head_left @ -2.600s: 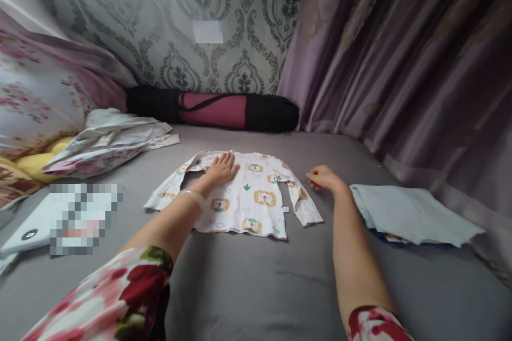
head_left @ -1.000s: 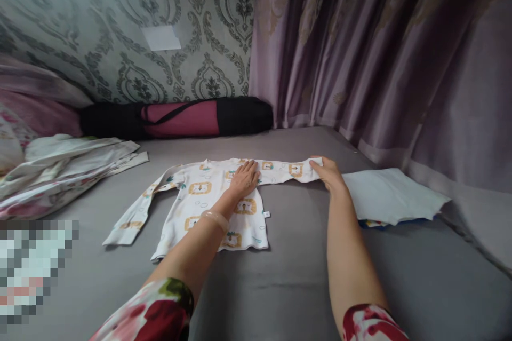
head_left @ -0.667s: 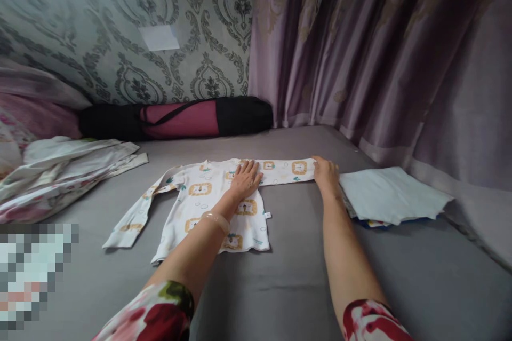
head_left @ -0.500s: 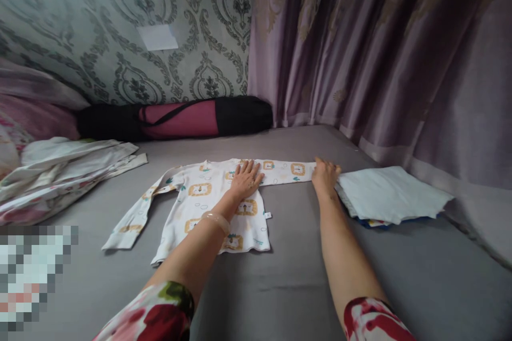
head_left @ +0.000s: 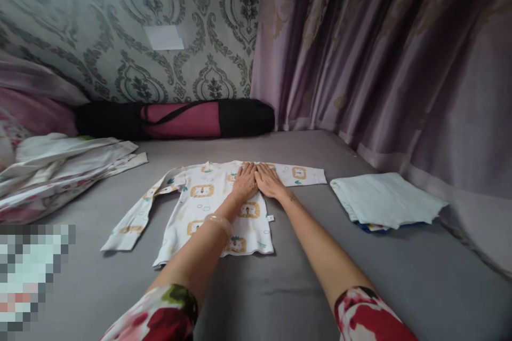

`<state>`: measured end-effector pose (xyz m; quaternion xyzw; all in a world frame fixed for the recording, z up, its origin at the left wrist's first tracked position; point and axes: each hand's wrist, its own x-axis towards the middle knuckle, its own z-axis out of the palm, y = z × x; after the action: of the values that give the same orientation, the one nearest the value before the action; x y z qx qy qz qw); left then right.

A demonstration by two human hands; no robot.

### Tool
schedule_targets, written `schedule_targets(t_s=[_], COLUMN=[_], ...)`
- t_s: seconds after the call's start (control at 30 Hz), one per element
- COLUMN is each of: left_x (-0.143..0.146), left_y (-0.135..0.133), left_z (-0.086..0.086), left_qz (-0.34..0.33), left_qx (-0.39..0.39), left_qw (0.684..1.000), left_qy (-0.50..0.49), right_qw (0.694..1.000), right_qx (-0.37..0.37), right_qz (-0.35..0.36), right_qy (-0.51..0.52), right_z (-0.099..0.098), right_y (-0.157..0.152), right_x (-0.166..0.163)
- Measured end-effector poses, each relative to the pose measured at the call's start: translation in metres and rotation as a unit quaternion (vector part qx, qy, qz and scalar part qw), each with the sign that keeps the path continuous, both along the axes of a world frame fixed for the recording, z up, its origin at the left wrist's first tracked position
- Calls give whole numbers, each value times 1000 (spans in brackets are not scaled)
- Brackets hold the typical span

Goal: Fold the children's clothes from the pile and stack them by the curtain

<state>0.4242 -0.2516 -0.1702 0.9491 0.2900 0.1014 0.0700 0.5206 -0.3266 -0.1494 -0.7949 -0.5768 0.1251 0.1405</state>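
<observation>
A small white long-sleeved shirt (head_left: 216,207) printed with orange lion faces lies spread on the grey sheet. Its right-hand sleeve stretches straight out, while the left-hand one angles down toward me. My left hand (head_left: 245,182) rests flat on the shirt near the shoulder, fingers extended. Right beside it, my right hand (head_left: 271,181) also lies flat, at the root of the straight sleeve, with its fingers stretched out. Neither hand grips the cloth. A pale bangle (head_left: 219,223) circles my left wrist.
A stack of folded clothes (head_left: 388,197), pale on top, lies at the right. Loose clothes (head_left: 68,170) are heaped on the left. A black and pink rolled bag (head_left: 180,119) lies along the patterned wall, and purple curtains (head_left: 336,53) hang at the right.
My right hand has let go of the sleeve's cuff end and moved left, to beside my left hand. My left hand stays on the shirt.
</observation>
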Motion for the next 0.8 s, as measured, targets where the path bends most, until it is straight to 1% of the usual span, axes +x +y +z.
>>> schedule_targets(t_s=[0.13, 0.33, 0.6, 0.7, 0.8], left_x=[0, 1, 2, 2, 1], left_y=[0, -2, -1, -1, -1], left_z=[0, -2, -4, -3, -3], left_qz=[-6, 4, 4, 2, 0], left_qx=[1, 8, 6, 0, -2], left_qw=[1000, 1000, 1000, 1000, 1000], left_qy=[19, 2, -9, -2, 9], right_qw=[1000, 995, 983, 974, 965], right_qx=[-3, -26, -66, -85, -95], right_qz=[-11, -71, -140, -178, -215], right_qy=[-22, -60, -102, -107, -114], right_z=[-8, -10, -8, -8, -8], right_y=[1, -14, -50, -64, -73], right_x=[3, 21, 69, 90, 102])
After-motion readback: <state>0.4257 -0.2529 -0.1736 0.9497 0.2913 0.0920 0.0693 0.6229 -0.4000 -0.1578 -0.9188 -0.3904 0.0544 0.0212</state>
